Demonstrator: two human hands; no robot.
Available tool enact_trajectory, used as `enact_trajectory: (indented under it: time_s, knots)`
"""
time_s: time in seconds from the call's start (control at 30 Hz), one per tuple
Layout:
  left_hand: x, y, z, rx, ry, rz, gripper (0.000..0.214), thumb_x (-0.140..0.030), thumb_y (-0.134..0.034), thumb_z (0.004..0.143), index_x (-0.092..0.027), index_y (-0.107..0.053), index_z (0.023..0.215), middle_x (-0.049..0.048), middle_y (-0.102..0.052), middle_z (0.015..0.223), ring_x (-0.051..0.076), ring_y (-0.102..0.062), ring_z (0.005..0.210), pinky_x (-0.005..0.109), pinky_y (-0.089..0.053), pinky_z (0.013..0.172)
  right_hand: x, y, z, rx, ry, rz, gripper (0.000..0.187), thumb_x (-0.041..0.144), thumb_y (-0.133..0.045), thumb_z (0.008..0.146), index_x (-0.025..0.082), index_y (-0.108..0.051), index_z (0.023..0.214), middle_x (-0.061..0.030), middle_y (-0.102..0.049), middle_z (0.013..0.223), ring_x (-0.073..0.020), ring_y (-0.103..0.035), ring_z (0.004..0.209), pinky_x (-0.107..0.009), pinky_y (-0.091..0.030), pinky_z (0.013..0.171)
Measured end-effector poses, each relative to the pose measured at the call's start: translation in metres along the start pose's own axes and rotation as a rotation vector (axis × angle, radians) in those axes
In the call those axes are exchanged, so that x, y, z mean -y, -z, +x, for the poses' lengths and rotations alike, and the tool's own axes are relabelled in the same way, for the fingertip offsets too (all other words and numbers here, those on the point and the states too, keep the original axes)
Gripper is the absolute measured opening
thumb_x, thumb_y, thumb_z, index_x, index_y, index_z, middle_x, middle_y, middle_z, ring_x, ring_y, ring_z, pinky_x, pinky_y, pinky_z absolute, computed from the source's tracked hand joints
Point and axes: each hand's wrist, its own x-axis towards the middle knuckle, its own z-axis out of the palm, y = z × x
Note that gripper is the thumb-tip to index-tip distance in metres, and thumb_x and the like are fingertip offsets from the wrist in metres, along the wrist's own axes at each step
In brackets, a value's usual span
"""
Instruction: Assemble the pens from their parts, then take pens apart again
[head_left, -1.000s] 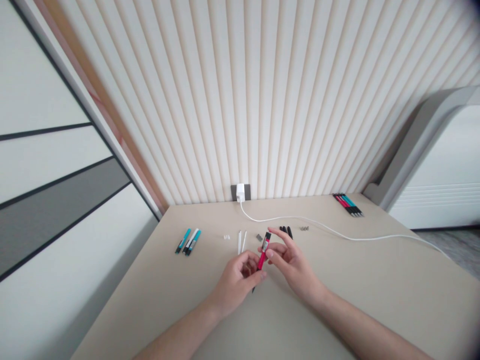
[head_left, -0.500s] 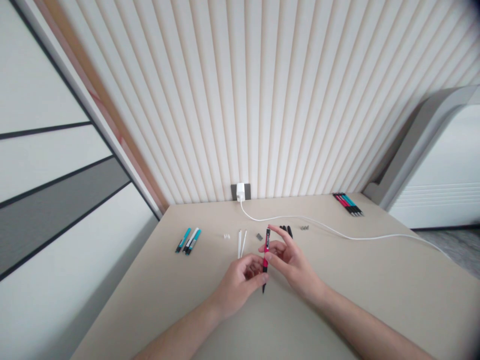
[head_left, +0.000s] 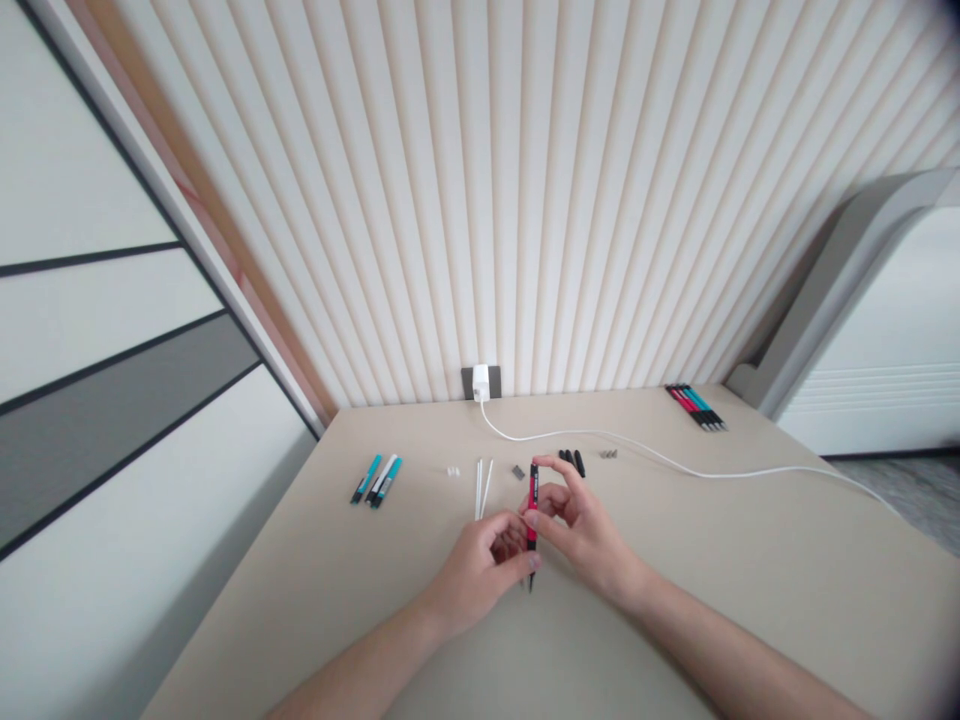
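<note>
A red and black pen [head_left: 532, 495] stands almost upright over the beige table [head_left: 735, 560], tip pointing down. My left hand [head_left: 480, 568] pinches its lower end with thumb and fingers. My right hand [head_left: 577, 520] grips the barrel's middle and upper part, index finger curled over near the top. Both hands are closed on the pen. Just behind them lie two white thin tubes [head_left: 481, 485], a small grey part [head_left: 518, 472] and black pen pieces [head_left: 574, 460].
Teal and white pen barrels [head_left: 379, 480] lie at the left. A row of finished pens [head_left: 696, 408] lies at the back right. A white cable [head_left: 675, 465] runs from a wall plug [head_left: 481, 384] across the table. Small white bits [head_left: 453, 471] and grey bits [head_left: 608, 455] lie nearby.
The pen has turned from leaning right to nearly upright. Both hands shifted slightly, the left moving up under the pen's lower end.
</note>
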Motion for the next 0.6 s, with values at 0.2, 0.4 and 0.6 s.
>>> enact_trajectory:
  time_s: [0.2,0.4,0.6]
  knots:
    - [-0.0028,0.0003,-0.0005,0.008,0.013,0.015,0.014,-0.025,-0.066,0.079,-0.015,-0.056,0.080,-0.0038,-0.051,0.070,0.011,-0.046,0.066,0.022,-0.038,0.064,-0.0023,0.0006,0.0020,-0.021,0.001,-0.056,0.061,0.027,-0.064,0.084,0.027,-0.034,0.136,0.0038,-0.058,0.076,-0.0136,-0.054,0.069,-0.030,-0.042,0.069]
    - [-0.0001,-0.0008,0.0004,0.006,0.004,0.004,0.015,-0.024,-0.067,0.079,-0.015,-0.056,0.081,-0.0036,-0.050,0.071,0.011,-0.046,0.068,0.022,-0.038,0.065,-0.0012,0.0014,0.0006,0.022,0.005,-0.047,0.054,0.026,-0.061,0.086,0.027,-0.035,0.133,0.0038,-0.058,0.076,-0.0139,-0.056,0.070,-0.030,-0.044,0.070]
    - [0.0023,-0.0007,0.0011,0.004,0.001,-0.003,0.017,-0.026,-0.068,0.078,-0.015,-0.055,0.080,-0.0036,-0.049,0.071,0.011,-0.045,0.067,0.023,-0.037,0.065,-0.0023,0.0010,0.0008,0.022,0.028,-0.087,0.053,0.027,-0.061,0.086,0.027,-0.035,0.133,0.0024,-0.060,0.080,-0.0147,-0.058,0.073,-0.031,-0.046,0.072]
